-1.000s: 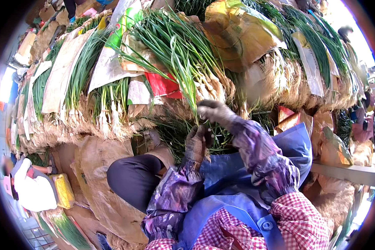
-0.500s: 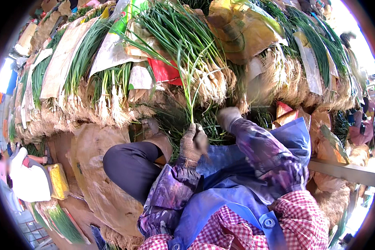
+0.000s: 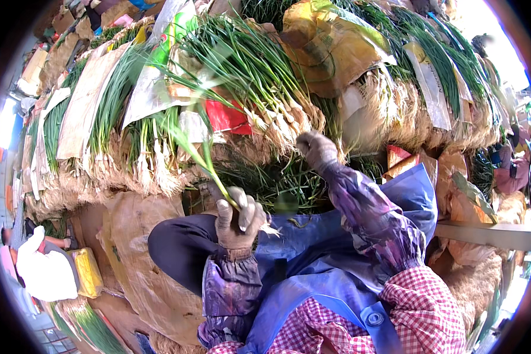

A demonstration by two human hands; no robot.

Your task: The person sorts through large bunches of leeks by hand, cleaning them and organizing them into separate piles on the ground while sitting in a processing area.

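My left hand [image 3: 239, 219], in a soiled knit glove, is closed around the lower stem of a green onion [image 3: 213, 172]. Its green leaves slant up and left, blurred by motion, and its pale roots stick out by the hand's right side. My right hand [image 3: 318, 151], gloved too, is raised with curled fingers beside the roots of a large heap of green onions [image 3: 259, 71]. What those fingers hold, if anything, does not show. Loose green leaves [image 3: 271, 186] lie between the heap and the blue apron [image 3: 295, 236] over my lap.
More green onions [image 3: 115, 100] line the far side, partly covered by sacking [image 3: 88, 97]. A brown sheet [image 3: 147, 253] lies left of my bent knee [image 3: 180, 248]. A grey bar [image 3: 489, 236] sits at right. At far left a person in white [image 3: 44, 265] is near a yellow container [image 3: 87, 271].
My left hand has shifted left and down, tipping the green onion from upright to leaning left. My right hand has moved slightly up and left, nearer the heap's roots.
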